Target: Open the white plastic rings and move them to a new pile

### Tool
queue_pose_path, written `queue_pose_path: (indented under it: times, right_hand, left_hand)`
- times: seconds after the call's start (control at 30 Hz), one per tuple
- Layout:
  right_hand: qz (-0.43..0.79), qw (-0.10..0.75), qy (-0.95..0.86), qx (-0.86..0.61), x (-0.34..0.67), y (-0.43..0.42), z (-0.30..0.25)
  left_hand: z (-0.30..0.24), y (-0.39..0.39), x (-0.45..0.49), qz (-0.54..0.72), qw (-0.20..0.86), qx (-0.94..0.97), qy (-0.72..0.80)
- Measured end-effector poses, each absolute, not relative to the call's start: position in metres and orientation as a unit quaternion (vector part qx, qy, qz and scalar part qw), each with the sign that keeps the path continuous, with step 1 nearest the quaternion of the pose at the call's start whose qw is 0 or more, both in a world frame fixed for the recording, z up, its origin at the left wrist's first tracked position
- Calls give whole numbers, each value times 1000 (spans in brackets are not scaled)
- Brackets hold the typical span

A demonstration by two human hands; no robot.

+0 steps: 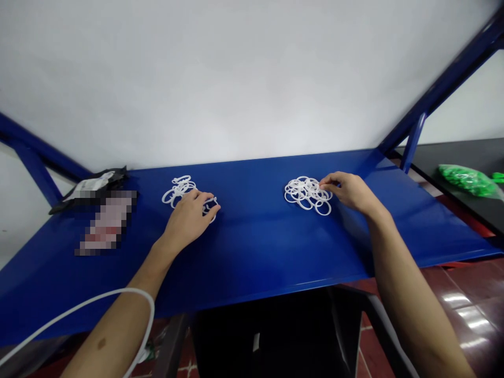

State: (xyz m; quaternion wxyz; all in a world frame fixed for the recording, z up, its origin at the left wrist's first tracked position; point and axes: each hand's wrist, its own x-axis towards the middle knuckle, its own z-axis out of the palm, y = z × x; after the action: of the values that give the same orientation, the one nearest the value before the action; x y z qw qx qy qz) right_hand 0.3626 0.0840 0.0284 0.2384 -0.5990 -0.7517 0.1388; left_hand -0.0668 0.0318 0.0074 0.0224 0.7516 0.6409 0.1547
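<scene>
On the blue table, two groups of thin white plastic rings lie apart. The right pile of rings (302, 192) is a tangled heap, and my right hand (348, 190) is at its right edge with thumb and fingertips pinched together on a ring. My left hand (192, 215) reaches over the left group of rings (176, 192), some of which show small notches or tabs. A white ring (212, 202) shows between its thumb and curled fingers. Part of that ring is hidden by the hand.
A black plastic package (94, 186) with a white label lies at the table's left, beside a blurred-out item (108, 220). White cable (98, 296) loops across my left forearm. Blue frame posts (415, 142) rise at both ends. A bag of green pieces (468, 179) sits on a dark surface at right.
</scene>
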Motion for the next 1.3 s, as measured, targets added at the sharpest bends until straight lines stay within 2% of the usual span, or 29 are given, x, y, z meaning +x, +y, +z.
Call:
queue_pose_path:
  times: [0.13, 0.37, 0.63, 0.7, 0.83, 0.93, 1.1, 1.3]
  right_hand:
    - [137, 228, -756, -598, 362, 84, 27]
    - [103, 259, -755, -593, 357, 81, 32]
    - [-62, 391, -750, -530, 307, 57, 39]
    - [-24, 401, -780, -479, 281, 43, 36]
    - [193, 345, -840, -371, 236, 16, 22]
    - [299, 332, -821, -356, 221, 6, 14]
    - [383, 354, -769, -371, 221, 6, 12]
    - [447, 356, -737, -362, 218, 7, 8]
  left_hand:
    - [9, 31, -68, 132, 11, 742, 657]
    - [7, 34, -71, 140, 21, 736, 662]
    - [13, 34, -64, 271, 36, 725, 632]
    - [18, 28, -51, 330, 70, 726, 599]
    - [22, 9, -16, 413, 133, 747, 505]
    - [20, -4, 4, 434, 142, 771, 444]
    - [14, -9, 12, 444, 174, 751, 456]
    - [6, -6, 10, 465, 276, 715, 443]
